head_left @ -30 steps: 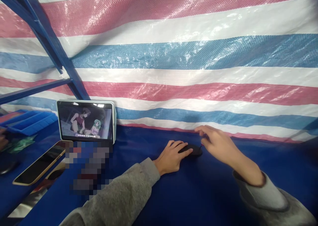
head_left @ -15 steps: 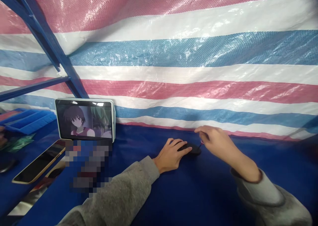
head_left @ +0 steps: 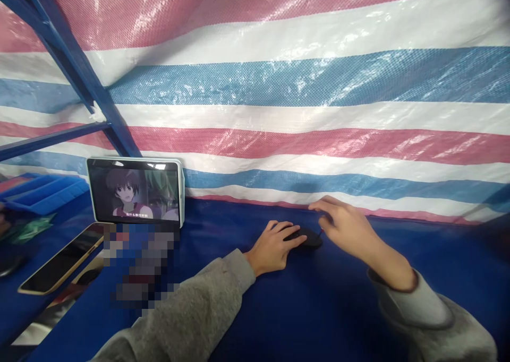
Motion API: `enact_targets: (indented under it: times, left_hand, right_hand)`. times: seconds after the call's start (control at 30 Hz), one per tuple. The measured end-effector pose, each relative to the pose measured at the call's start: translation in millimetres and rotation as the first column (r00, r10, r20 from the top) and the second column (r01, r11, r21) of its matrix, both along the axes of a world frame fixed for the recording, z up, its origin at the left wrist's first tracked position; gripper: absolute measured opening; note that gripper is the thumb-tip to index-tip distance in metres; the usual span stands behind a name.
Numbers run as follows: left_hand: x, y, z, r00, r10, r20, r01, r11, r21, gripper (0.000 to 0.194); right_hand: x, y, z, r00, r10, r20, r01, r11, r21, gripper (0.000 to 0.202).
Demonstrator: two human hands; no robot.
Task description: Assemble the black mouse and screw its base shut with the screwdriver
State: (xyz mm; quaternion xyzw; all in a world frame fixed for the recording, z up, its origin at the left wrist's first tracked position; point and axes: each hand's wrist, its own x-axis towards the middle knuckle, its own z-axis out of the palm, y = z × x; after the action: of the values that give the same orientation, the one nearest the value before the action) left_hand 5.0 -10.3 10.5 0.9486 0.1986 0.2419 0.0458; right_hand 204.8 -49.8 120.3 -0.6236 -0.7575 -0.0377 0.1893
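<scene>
Change over the last second: small, and mostly at the right hand. Its forefinger now stretches a little straighter and further left than half a second ago, while the wrist has hardly moved. Below its thumb is a thin dark rod with a trace of red at the top — too small to name, and I cannot tell how firmly the fingers hold it, or whether they grip it at all. The lower end meets or nearly meets the right end of the black mouse, so called from its rounded outline.

Left hand: no clear change. Thumb and fingers are clamped on the mouse's left end, and the mouse lies where it did on the blue table, near the striped sheet. Hands apart, one at either end of it.

Reading: the left seems to steady, the right to make a fine adjustment; the work on the mouse looks little altered.

Elsewhere: the tablet has gone from two cartoon figures to one, with a caption line now showing. Phone unmoved beside it.
</scene>
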Motion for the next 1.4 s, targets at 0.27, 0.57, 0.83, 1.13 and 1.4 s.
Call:
enact_targets:
  times: [0.27, 0.57, 0.83, 1.13, 1.4]
  left_hand:
    - [-0.3, 0.2, 0.1, 1.000, 0.003, 0.010, -0.003, 1.000, -0.012, 0.046]
    - [-0.1, -0.9, 0.8, 1.000, 0.012, 0.019, -0.011, 1.000, -0.009, 0.045]
    - [-0.1, -1.3, 0.8, 1.000, 0.009, 0.026, -0.008, 1.000, -0.010, 0.046]
    - [-0.3, -1.8, 1.2, 1.000, 0.013, 0.024, -0.013, 1.000, 0.004, 0.045]
    - [0.0, -2.4, 0.9, 0.999, 0.029, 0.032, -0.030, 0.999, 0.022, 0.044]
  right_hand:
    - [1.8, 0.7, -0.5, 0.999, 0.017, -0.042, -0.017, 1.000, -0.005, 0.033]
    - [3.9, 1.1, -0.5, 0.998, 0.007, -0.055, -0.007, 1.000, 0.006, 0.031]
    - [6.1, 2.2, -0.8, 0.997, -0.027, -0.069, 0.028, 1.000, 0.004, 0.026]
    - [4.3, 3.4, -3.6, 0.998, -0.035, -0.059, 0.036, 0.999, 0.025, 0.021]
    - [5.6, 5.6, -5.1, 0.999, -0.036, -0.006, 0.036, 0.999, 0.020, 0.019]
